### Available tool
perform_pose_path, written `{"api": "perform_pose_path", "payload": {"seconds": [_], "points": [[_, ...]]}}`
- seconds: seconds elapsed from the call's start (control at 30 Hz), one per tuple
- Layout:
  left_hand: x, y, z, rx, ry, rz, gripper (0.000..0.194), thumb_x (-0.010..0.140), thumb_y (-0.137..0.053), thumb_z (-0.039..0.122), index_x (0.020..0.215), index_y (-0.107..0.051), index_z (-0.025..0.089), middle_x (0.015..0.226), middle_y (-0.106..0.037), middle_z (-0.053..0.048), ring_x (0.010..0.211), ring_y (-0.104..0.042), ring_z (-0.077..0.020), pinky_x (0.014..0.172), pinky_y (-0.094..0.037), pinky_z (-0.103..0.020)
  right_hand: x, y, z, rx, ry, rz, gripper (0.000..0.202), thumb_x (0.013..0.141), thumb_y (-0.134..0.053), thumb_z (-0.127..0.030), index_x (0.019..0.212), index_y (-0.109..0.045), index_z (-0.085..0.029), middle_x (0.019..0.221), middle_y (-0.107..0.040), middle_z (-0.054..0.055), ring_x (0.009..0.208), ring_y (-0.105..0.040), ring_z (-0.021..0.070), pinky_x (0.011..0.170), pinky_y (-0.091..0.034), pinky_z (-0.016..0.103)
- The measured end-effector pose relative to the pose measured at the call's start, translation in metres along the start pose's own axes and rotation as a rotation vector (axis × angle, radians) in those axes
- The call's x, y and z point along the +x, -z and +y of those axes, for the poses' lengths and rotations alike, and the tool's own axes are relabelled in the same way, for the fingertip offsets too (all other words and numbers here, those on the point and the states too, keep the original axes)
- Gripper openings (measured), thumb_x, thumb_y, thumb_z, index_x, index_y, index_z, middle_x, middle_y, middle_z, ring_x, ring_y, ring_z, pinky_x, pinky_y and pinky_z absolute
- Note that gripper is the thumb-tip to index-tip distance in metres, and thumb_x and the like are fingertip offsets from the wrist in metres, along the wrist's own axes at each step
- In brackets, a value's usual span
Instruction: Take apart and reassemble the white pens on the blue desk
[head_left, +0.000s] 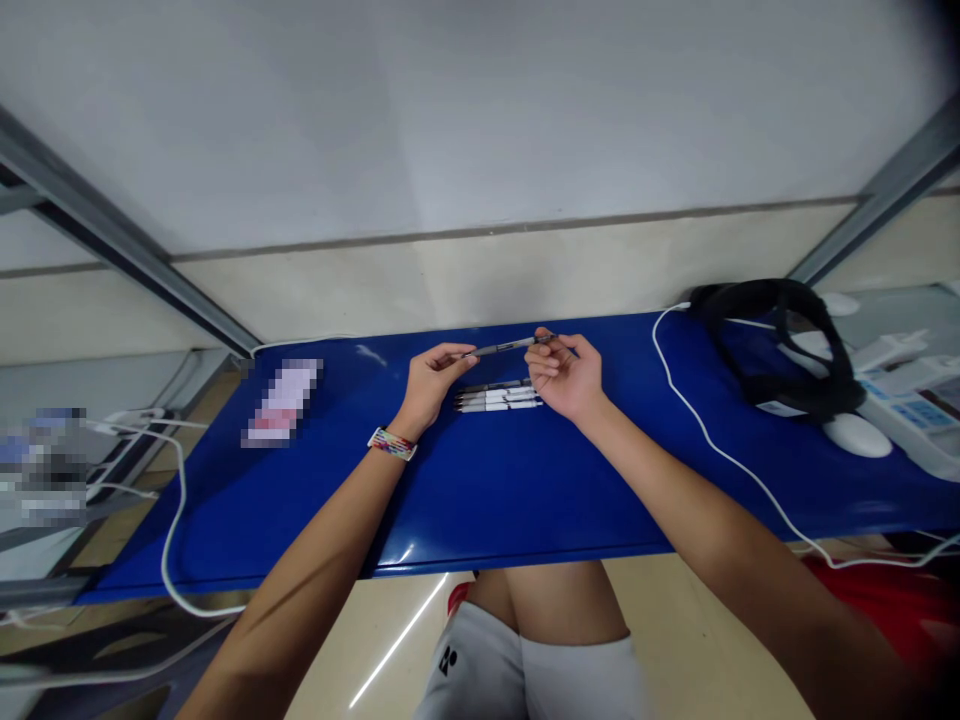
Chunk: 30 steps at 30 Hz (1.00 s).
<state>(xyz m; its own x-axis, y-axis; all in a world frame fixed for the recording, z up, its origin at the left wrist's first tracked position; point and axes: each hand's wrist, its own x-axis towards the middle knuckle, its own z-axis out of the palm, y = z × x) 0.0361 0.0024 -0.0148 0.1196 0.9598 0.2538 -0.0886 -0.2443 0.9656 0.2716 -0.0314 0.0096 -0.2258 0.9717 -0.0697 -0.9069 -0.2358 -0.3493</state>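
Observation:
Between my two hands a slim pen (501, 347) is held nearly level, a little above the blue tabletop (480, 490). My left hand (435, 378) pinches its left end with thumb and fingers. At the other end, the fingers of my right hand (564, 372) are closed on the pen, with the fingertips curled around it. Just below lies a row of several similar white and dark pens (495, 398), side by side on the table. My right hand covers part of their right ends.
A blurred-out phone-like object (283, 402) lies at the left. On the right sit a black headset with a strap (780, 350) and a white controller (857, 435). A white cable (701, 425) crosses the table's right side. Metal posts (202, 305) stand at both rear corners before the wall.

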Motion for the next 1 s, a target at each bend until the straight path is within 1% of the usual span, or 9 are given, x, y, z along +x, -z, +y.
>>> {"api": "perform_pose_path", "payload": {"seconds": [0.17,0.3,0.4,0.53,0.7,0.83,1.0], "points": [[0.0007,0.0004,-0.0004,0.003,-0.001,0.002,0.031,0.076,-0.096,0.038,0.101,-0.086,0.022,0.093,-0.083,-0.006,0.088,-0.076,-0.0208,0.089,-0.059,-0.036,0.0016,0.0009,0.0002,-0.013,-0.010,-0.023,0.016,0.076,-0.060,-0.011,0.088,-0.066,-0.019,0.062,-0.049,-0.004,0.049,-0.036,0.0084,0.040,-0.035,0.015],[0.0019,0.0019,-0.0029,-0.021,-0.010,-0.010,0.030,0.077,-0.096,0.036,0.102,-0.086,0.023,0.094,-0.083,-0.005,0.089,-0.076,-0.0192,0.088,-0.059,-0.034,0.0014,-0.0001,0.0001,-0.025,-0.011,-0.015,0.013,0.079,-0.061,-0.012,0.088,-0.066,-0.019,0.063,-0.051,-0.003,0.049,-0.038,0.0077,0.042,-0.036,0.014],[0.0020,0.0018,-0.0030,-0.034,-0.011,-0.010,0.029,0.077,-0.096,0.035,0.102,-0.086,0.023,0.093,-0.083,-0.004,0.088,-0.076,-0.0181,0.088,-0.058,-0.032,0.0002,-0.0017,-0.0006,-0.054,-0.018,-0.003,0.012,0.078,-0.062,-0.012,0.087,-0.065,-0.019,0.062,-0.049,-0.004,0.049,-0.037,0.0078,0.041,-0.034,0.015],[0.0013,0.0010,-0.0015,-0.019,-0.007,0.003,0.031,0.076,-0.096,0.037,0.102,-0.086,0.022,0.093,-0.083,-0.005,0.088,-0.077,-0.0193,0.088,-0.059,-0.033,-0.0006,-0.0030,-0.0015,-0.035,-0.003,0.010,0.014,0.080,-0.061,-0.015,0.092,-0.068,-0.019,0.066,-0.053,-0.002,0.052,-0.040,0.0088,0.043,-0.040,0.016],[0.0008,0.0007,-0.0006,-0.003,-0.008,-0.001,0.031,0.077,-0.096,0.037,0.102,-0.086,0.022,0.093,-0.083,-0.006,0.088,-0.077,-0.0199,0.088,-0.059,-0.034,0.0001,-0.0037,-0.0013,-0.124,0.017,-0.002,0.011,0.079,-0.063,-0.013,0.086,-0.066,-0.020,0.062,-0.047,-0.005,0.049,-0.035,0.0076,0.041,-0.034,0.015],[0.0011,0.0011,-0.0014,-0.003,-0.015,-0.005,0.031,0.077,-0.095,0.037,0.102,-0.086,0.022,0.094,-0.083,-0.006,0.089,-0.077,-0.0197,0.089,-0.059,-0.034,0.0001,-0.0045,-0.0003,-0.153,0.039,0.001,0.009,0.082,-0.062,-0.017,0.088,-0.067,-0.020,0.064,-0.049,-0.004,0.051,-0.036,0.0087,0.043,-0.036,0.017],[0.0018,0.0025,-0.0027,0.010,-0.013,-0.003,0.032,0.077,-0.095,0.038,0.104,-0.085,0.021,0.095,-0.083,-0.006,0.089,-0.077,-0.0201,0.089,-0.059,-0.035,-0.0002,-0.0036,0.0000,-0.144,0.028,0.003,0.011,0.077,-0.061,-0.014,0.085,-0.067,-0.019,0.062,-0.046,-0.004,0.050,-0.033,0.0079,0.041,-0.033,0.016]]}}
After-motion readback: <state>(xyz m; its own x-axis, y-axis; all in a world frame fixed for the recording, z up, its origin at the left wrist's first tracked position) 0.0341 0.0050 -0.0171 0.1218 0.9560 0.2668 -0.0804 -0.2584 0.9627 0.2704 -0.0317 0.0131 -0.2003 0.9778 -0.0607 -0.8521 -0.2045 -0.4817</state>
